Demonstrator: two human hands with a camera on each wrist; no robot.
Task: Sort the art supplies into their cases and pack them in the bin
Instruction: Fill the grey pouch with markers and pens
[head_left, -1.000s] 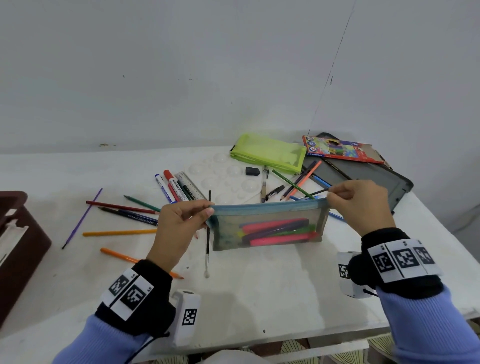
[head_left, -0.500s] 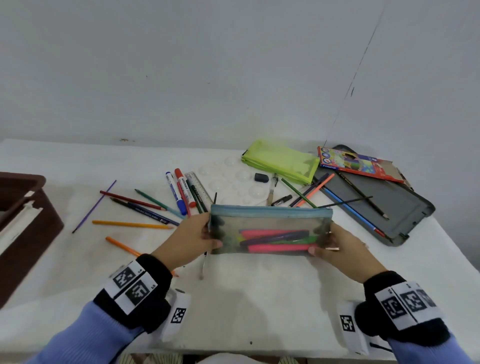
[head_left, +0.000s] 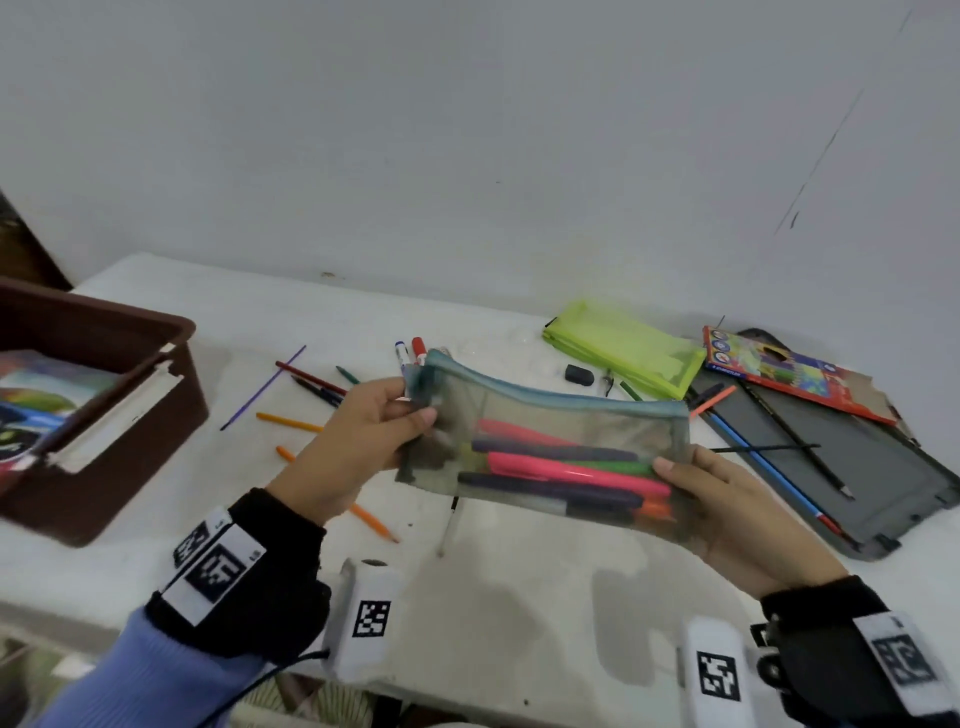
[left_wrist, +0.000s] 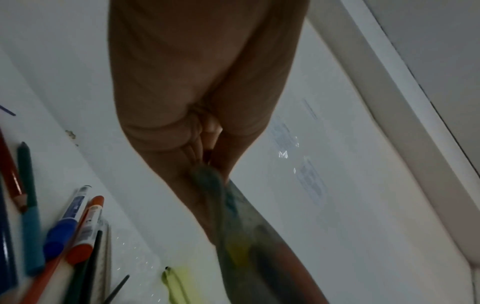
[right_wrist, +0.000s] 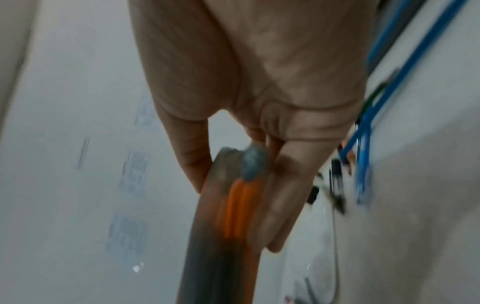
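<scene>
Translucent grey mesh zip pouch (head_left: 545, 447), filled with markers, is held above the white counter (head_left: 493, 597); left hand (head_left: 353, 447) grip pinches its left end, right hand (head_left: 727, 509) clamps its right end; keep it level and carry it left to the brown plastic bin (head_left: 104, 415).

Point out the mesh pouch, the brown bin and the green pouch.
mesh pouch (head_left: 550, 431), head view, on its see-through side above the markers.
brown bin (head_left: 171, 332), head view, on its near rim corner.
green pouch (head_left: 623, 345), head view, on its flat top face.
</scene>
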